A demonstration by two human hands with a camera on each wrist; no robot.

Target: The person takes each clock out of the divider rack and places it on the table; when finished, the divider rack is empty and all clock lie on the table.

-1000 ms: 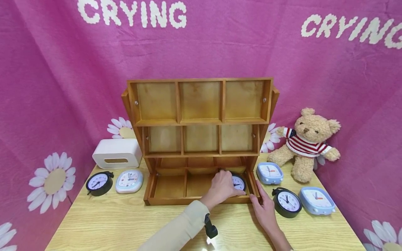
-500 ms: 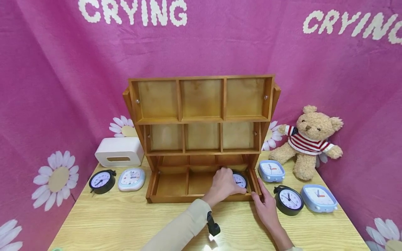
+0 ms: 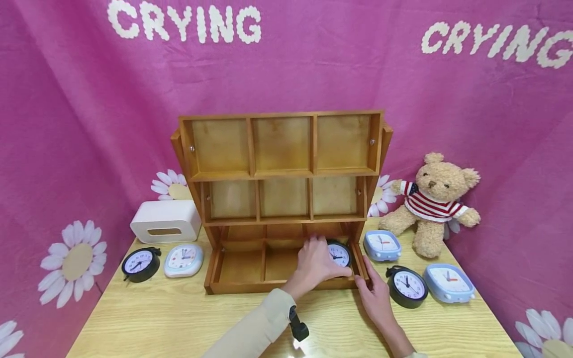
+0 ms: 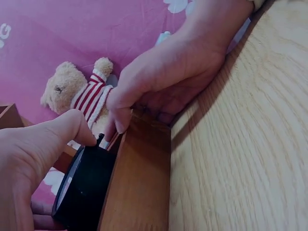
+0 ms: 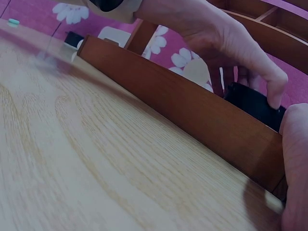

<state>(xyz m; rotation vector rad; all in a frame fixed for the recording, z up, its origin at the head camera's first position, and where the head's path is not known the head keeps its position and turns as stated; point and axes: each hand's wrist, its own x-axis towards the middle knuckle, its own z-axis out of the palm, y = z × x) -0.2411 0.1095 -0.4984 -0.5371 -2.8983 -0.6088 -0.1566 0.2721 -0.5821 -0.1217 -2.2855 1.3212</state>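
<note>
A brown wooden rack [image 3: 282,287] with tiered compartments stands on the table. In its bottom right compartment sits a black round alarm clock [image 3: 340,254], face upward and tilted, partly hidden by my left hand [image 3: 315,266]. That hand holds the clock by its rim; in the left wrist view the thumb presses near a small black knob on the clock [image 4: 89,185], other fingers on the far side. My right hand [image 3: 377,300] grips the rack's front right corner, thumb at the front edge and fingers along the outer side. In the right wrist view it shows only at the edge.
Right of the rack lie two blue alarm clocks [image 3: 382,245] and a black one [image 3: 407,287], with a teddy bear [image 3: 431,206] behind. To the left are a black clock [image 3: 141,264], a white-blue clock [image 3: 183,259] and a white tissue box [image 3: 166,221]. A pink curtain [image 3: 286,74] hangs behind.
The clock has shifted slightly toward the back of its compartment, and more of its face shows beside my left hand. My right hand keeps its place. The head view sways slightly.
</note>
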